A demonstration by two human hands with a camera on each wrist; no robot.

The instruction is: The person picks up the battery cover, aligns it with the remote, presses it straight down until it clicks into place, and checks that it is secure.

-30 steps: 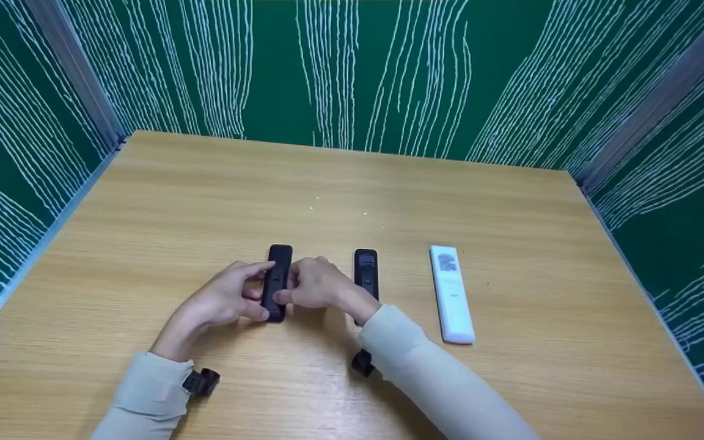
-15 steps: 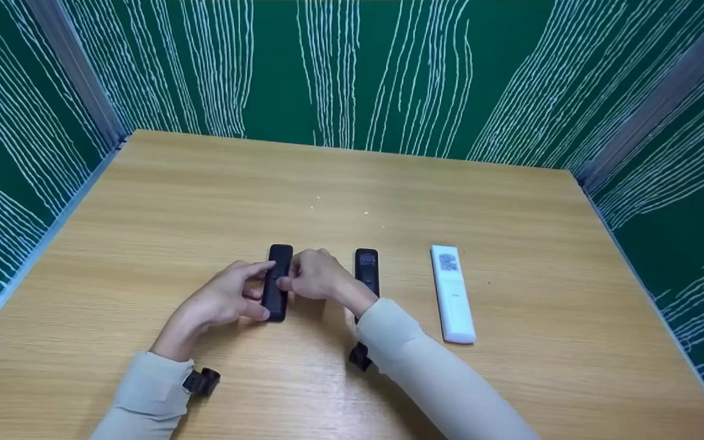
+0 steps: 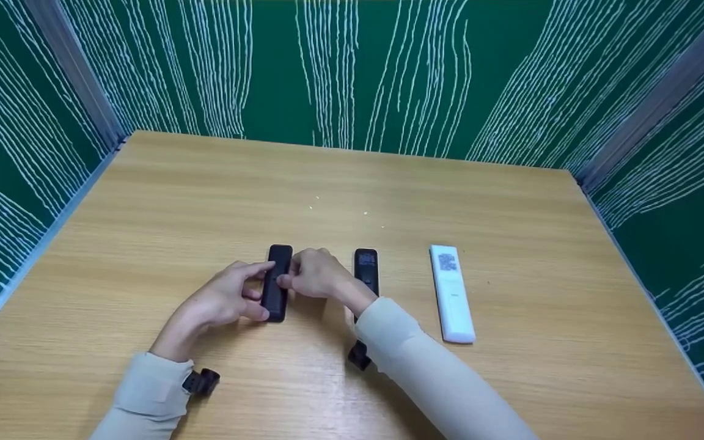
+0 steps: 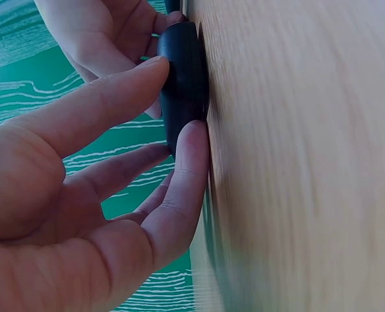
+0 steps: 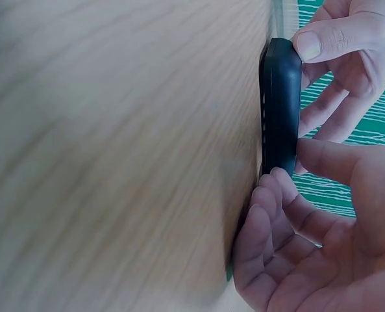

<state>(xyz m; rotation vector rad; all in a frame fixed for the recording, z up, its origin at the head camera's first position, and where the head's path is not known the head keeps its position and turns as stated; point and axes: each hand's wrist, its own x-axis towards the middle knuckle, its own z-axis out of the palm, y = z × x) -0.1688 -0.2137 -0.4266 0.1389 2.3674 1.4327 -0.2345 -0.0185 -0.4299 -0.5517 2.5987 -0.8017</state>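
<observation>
A slim black remote control (image 3: pixel 277 293) lies back side up on the wooden table, left of the middle. My left hand (image 3: pixel 223 296) holds it along its left side, thumb near the close end and forefinger higher up on the edge. From the other side my right hand (image 3: pixel 318 275) grips it, the thumb (image 5: pixel 328 159) pressing on the back and the other fingers curled at the side. In the left wrist view the remote (image 4: pixel 182 84) stands out dark between both hands. The right wrist view shows its rounded end (image 5: pixel 283 104) close against the tabletop.
A second black remote (image 3: pixel 366 269) with a printed label lies partly under my right forearm. Farther right is a white remote (image 3: pixel 453 296) with a square code. Small pale crumbs (image 3: pixel 365 213) dot the table (image 3: pixel 352 183), and green walls (image 3: pixel 278 67) with white lines enclose it.
My right thumb has slid up the remote's back, away from the close end, and the right hand shifted slightly with it. My left hand and the remotes stay in place.
</observation>
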